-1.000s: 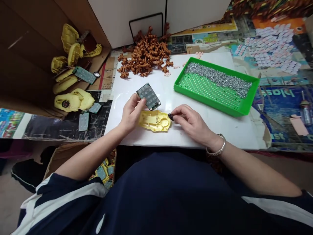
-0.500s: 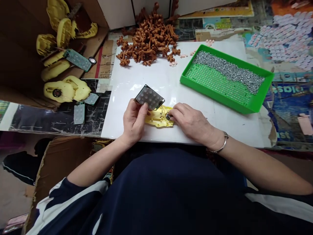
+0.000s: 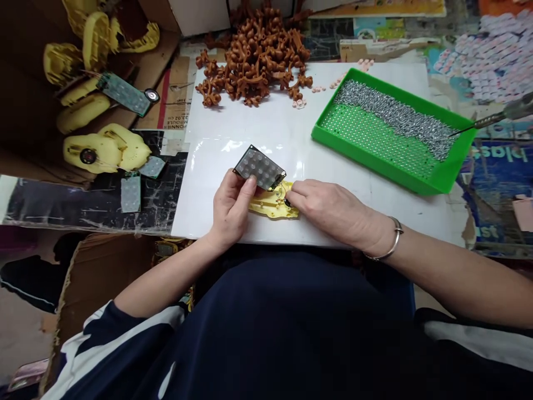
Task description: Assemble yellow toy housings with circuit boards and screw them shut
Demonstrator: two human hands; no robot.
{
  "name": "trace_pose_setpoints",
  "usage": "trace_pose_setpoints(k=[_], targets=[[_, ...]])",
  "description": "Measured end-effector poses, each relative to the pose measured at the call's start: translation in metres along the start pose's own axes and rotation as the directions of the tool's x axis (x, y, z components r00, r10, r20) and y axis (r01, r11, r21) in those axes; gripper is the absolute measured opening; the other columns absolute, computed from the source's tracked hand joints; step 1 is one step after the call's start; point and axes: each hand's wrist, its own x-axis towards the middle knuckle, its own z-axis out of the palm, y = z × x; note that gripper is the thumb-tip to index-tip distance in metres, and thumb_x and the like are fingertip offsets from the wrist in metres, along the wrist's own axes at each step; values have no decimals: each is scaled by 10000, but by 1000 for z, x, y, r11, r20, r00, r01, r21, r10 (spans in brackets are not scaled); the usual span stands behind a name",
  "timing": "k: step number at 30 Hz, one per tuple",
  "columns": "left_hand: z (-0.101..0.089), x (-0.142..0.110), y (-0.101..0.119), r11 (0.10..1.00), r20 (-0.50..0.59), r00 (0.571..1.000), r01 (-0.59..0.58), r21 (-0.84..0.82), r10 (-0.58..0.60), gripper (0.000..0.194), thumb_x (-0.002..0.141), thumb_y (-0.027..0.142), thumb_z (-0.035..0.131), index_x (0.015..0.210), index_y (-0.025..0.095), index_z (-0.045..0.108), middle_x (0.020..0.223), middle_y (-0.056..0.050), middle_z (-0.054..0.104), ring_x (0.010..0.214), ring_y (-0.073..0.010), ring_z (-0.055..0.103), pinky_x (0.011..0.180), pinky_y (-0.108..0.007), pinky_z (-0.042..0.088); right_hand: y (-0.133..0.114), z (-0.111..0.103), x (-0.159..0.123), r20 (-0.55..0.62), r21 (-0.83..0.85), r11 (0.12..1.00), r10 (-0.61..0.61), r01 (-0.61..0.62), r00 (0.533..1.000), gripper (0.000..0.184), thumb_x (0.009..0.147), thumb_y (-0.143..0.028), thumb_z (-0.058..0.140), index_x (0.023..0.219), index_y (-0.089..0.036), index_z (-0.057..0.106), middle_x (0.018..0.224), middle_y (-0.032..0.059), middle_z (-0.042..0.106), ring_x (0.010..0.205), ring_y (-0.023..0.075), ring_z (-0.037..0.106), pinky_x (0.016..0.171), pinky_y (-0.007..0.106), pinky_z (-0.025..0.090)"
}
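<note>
My left hand pinches a dark circuit board with rows of round pads, thumb on its face. The board is tilted above a yellow plastic shell, which lies on the white work surface. Fine wires run down from the board's near corner towards the shell. At the shell's right end, my right hand is closed, its fingertips on a small round speaker that they partly cover.
A green tray of screws sits at the right, a screwdriver reaching over it. Brown plastic pieces are heaped at the back. More yellow shells and boards lie left, beside a cardboard box. Pale small parts cover the far right.
A screwdriver has come into view from the right, its tip over the screw tray. The board has shifted slightly right and lower over the shell. My right fingers now cover more of the speaker.
</note>
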Motion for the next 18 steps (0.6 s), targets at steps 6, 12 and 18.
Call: trace_pose_setpoints(k=[6, 12, 18], targets=[[-2, 3, 8, 973, 92, 989, -132, 188, 116, 140, 1001, 303, 539, 920, 190, 559, 829, 1, 581, 729, -100, 581, 655, -202, 490, 8, -2, -12, -266, 378, 922, 195, -84, 944, 144, 974, -210, 546, 934, -139, 664, 828, 51, 654, 699, 138, 592, 651, 263, 467], [0, 8, 15, 841, 290, 899, -418, 344, 329, 61, 970, 247, 558, 969, 186, 561, 866, -21, 597, 744, -112, 557, 631, -219, 471, 5, -7, 2, -423, 603, 796, 371, -48, 827, 147, 895, -278, 646, 990, -167, 658, 941, 41, 661, 663, 103, 548, 612, 256, 452], [13, 21, 11, 940, 421, 907, -161, 299, 21, 477, 765, 382, 805, 1135, 156, 604, 872, -16, 659, 702, -119, 570, 633, -229, 463, -6, 6, 5, -363, 822, 568, 581, -44, 728, 65, 864, -239, 602, 857, -177, 620, 743, -4, 618, 644, 109, 533, 606, 262, 447]])
